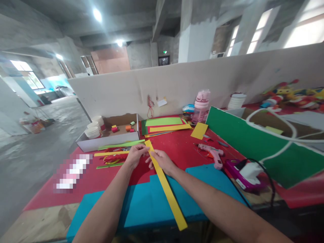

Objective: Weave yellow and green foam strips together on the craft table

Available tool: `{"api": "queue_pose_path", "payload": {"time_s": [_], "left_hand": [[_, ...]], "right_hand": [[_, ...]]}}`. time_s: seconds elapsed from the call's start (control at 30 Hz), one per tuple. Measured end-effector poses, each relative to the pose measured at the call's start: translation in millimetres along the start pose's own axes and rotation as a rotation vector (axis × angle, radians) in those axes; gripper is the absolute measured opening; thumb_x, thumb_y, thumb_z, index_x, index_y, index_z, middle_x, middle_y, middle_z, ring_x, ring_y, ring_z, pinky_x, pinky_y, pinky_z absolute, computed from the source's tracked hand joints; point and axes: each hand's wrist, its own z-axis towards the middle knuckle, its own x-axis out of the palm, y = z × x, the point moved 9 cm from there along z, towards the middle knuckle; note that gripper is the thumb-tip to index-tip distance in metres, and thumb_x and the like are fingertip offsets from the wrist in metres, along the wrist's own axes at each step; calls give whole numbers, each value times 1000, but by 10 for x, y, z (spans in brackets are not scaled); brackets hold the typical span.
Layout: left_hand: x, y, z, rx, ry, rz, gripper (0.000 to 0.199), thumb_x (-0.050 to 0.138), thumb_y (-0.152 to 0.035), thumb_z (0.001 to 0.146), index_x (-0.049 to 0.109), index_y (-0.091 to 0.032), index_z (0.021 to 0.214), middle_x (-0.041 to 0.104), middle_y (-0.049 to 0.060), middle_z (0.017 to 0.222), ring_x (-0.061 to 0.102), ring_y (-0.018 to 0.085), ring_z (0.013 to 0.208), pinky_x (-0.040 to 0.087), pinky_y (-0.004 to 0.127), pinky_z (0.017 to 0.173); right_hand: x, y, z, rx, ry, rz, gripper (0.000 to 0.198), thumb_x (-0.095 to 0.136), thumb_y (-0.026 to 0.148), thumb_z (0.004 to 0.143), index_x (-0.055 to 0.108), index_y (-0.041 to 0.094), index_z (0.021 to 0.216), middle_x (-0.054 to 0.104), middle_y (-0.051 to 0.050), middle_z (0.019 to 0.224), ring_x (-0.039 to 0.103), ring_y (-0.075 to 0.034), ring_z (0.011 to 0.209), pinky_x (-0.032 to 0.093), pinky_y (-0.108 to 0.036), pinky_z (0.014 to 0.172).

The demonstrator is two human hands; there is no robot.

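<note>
A long yellow strip (pixel 168 192) runs slantwise from my fingers down over the front edge of the table. My right hand (pixel 162 161) grips it near its upper end, thumb on top. Close by, my left hand (pixel 137 155) has its fingertips pinched together at the strip's upper end; its exact hold is partly hidden. Beneath my wrists lies a blue sheet (pixel 141 202) on the red table cover (pixel 174 148). Left of my left hand are a bundle of red and yellow strips (pixel 113 159), another yellow strip (pixel 101 154) and green strips (pixel 108 166).
A pink glue gun (pixel 212 153) lies to the right, beside a purple power strip (pixel 243 179) with cables. A shallow box (pixel 108 136) holds white cups and small coloured rolls. Behind are coloured sheets (pixel 164 121), a pink bottle (pixel 201 106) and a green-sided box (pixel 253 148).
</note>
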Motion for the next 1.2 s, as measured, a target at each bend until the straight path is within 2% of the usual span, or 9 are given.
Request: {"api": "queue_pose_path", "payload": {"time_s": [0.13, 0.27, 0.33, 0.5, 0.57, 0.67, 0.77, 1.0, 1.2], "left_hand": [[-59, 12, 22, 11, -103, 50, 27, 80, -33, 58, 63, -13, 55, 51, -3, 45, 40, 5, 43, 30, 20, 46], [-144, -32, 20, 32, -147, -39, 25, 79, -34, 60, 65, -13, 60, 51, -3, 49, 41, 5, 44, 29, 20, 45], [-124, -36, 11, 11, -98, -85, 26, 78, -36, 62, 66, -13, 63, 53, -2, 52, 42, 5, 46, 30, 20, 46], [151, 55, -60, -104, 201, -3, 28, 77, -37, 65, 66, -11, 66, 57, 1, 55, 46, 8, 47, 35, 22, 48], [132, 28, -48, -55, 164, 32, 28, 77, -36, 65, 65, -11, 63, 56, 1, 54, 46, 8, 47, 35, 22, 48], [-8, -21, -5, 16, 1, 74, 28, 79, -35, 62, 64, -12, 58, 53, -1, 50, 42, 6, 46, 31, 21, 47], [-92, -38, 18, 37, -92, 82, 29, 80, -37, 60, 62, -13, 56, 49, -3, 47, 38, 5, 45, 29, 20, 46], [-74, -27, 14, 30, -120, 61, 28, 80, -36, 59, 63, -13, 58, 53, -3, 50, 40, 6, 46, 31, 21, 47], [-51, -46, 1, 30, -107, 30, 27, 79, -35, 60, 63, -14, 57, 52, -3, 49, 41, 6, 46, 31, 21, 47]], "right_hand": [[-23, -48, 11, 26, -32, -84, 23, 55, 38, 88, 52, 16, 83, 66, -1, 63, 59, -11, 44, 48, -21, 43], [-15, -62, 7, 60, -12, -33, 25, 50, 36, 91, 54, 14, 78, 67, -4, 65, 59, -10, 44, 48, -22, 45], [-1, -49, -9, 75, 7, -4, 26, 50, 35, 91, 56, 14, 79, 68, -5, 67, 59, -10, 45, 48, -22, 46], [-29, -26, -30, 91, -24, 9, 24, 51, 36, 90, 55, 14, 80, 68, -4, 66, 58, -10, 44, 48, -21, 45], [-29, -27, -23, 80, -28, 10, 22, 51, 34, 90, 54, 14, 80, 68, -4, 66, 58, -9, 44, 49, -21, 44], [-20, -24, -14, 45, -25, -5, 16, 59, 30, 85, 54, 15, 84, 67, -1, 66, 60, -10, 46, 50, -21, 46], [-43, -13, -17, 16, -51, -56, 24, 71, 29, 75, 53, 16, 84, 66, 1, 66, 62, -10, 49, 51, -21, 47], [-129, -4, -35, 35, -160, -74, 28, 71, 37, 74, 55, 14, 73, 64, 0, 61, 58, -9, 44, 49, -19, 43], [-115, 27, -46, 41, -151, -20, 26, 70, 37, 77, 58, 14, 73, 66, -3, 63, 59, -9, 45, 50, -19, 44]]}}
